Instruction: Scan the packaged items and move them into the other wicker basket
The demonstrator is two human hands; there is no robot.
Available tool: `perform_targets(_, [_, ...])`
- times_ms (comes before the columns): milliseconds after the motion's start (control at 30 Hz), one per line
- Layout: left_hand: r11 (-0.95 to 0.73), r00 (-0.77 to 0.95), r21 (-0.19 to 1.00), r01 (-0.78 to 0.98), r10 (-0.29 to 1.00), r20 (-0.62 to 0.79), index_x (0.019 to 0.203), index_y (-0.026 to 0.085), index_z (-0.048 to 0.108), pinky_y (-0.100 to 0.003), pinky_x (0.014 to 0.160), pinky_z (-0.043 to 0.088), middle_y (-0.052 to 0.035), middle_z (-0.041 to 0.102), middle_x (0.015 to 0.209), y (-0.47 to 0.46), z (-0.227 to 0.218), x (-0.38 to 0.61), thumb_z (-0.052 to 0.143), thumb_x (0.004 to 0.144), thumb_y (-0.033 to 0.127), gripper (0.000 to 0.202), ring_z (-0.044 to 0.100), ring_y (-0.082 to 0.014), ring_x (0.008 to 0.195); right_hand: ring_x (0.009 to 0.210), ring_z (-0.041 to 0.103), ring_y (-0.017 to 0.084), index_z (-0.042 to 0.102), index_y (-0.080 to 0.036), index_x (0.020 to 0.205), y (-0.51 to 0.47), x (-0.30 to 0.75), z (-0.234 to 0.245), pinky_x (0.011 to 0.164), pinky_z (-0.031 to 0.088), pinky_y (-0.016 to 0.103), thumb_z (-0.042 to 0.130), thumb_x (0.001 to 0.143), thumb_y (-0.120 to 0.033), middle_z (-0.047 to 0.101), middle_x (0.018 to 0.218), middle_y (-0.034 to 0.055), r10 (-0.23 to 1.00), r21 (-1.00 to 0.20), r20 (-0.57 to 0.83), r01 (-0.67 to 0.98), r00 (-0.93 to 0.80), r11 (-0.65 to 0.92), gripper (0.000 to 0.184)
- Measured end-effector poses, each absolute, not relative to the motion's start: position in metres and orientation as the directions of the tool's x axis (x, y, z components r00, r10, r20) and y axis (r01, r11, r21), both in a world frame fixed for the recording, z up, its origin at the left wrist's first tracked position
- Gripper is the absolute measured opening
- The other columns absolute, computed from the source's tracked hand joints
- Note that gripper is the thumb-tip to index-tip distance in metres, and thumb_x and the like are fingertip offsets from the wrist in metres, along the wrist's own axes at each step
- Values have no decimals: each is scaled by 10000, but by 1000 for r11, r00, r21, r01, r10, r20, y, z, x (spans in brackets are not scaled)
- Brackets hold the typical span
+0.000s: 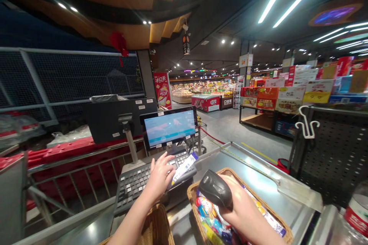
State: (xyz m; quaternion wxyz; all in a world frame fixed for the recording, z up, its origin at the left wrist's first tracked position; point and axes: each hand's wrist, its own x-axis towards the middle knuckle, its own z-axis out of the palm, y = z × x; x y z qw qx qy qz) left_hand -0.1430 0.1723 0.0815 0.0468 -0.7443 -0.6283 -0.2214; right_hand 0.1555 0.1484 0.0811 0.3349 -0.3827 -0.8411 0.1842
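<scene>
My left hand (159,176) grips a slim white and blue packet (184,168) just above a black cash-register keyboard (138,185). My right hand (237,206) is wrapped around a black handheld barcode scanner (215,188). It hangs over a wicker basket (193,197) filled with colourful snack packets (209,214). A second wicker basket (158,224) sits below my left forearm, its contents hidden. The scanner's nose points down and left, toward the packet.
A steel checkout counter (255,176) runs to the right, with a plastic bottle (356,218) at the lower right corner. A touchscreen (169,128) stands behind the keyboard. A metal railing (71,160) lines the left side, and boxed goods (287,93) are stacked on store shelving beyond.
</scene>
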Motion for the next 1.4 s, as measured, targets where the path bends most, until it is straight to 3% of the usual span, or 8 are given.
perform_targets(233, [-193,95,222,956,917,387,755,226,671,-744,1090,152,-42,574,1374,163,81,-149,471,898,222,246,334,-334,1416,1261,522,328,645,-197,1138,144,147,79,1117,351,534,517,582,-76,664,1189,115,795,-605,387,522,-468,601,583])
perform_targets(767, [-101,6,243,965,932,363,725,212,677,-742,1092,141,-62,579,1370,107,60,-197,449,915,239,298,330,-344,1409,1190,562,313,640,-212,1150,120,102,78,1062,407,487,507,586,-72,665,1194,103,718,-586,419,438,-556,681,596])
perform_targets(1033, [6,-89,282,959,955,281,755,227,691,-711,1116,140,-40,573,1389,61,43,-225,465,912,234,275,331,-331,1419,1129,585,291,655,-207,998,98,73,71,1000,455,419,498,576,-68,670,1129,93,693,-593,389,412,-607,692,470])
perform_targets(1400, [129,-156,219,967,982,109,726,229,692,-697,1130,116,-31,599,1365,-2,-10,-249,484,870,184,257,357,-319,1413,1187,566,306,652,-201,1085,66,46,49,1057,416,447,517,577,-73,654,1211,108,706,-671,336,368,-623,644,541])
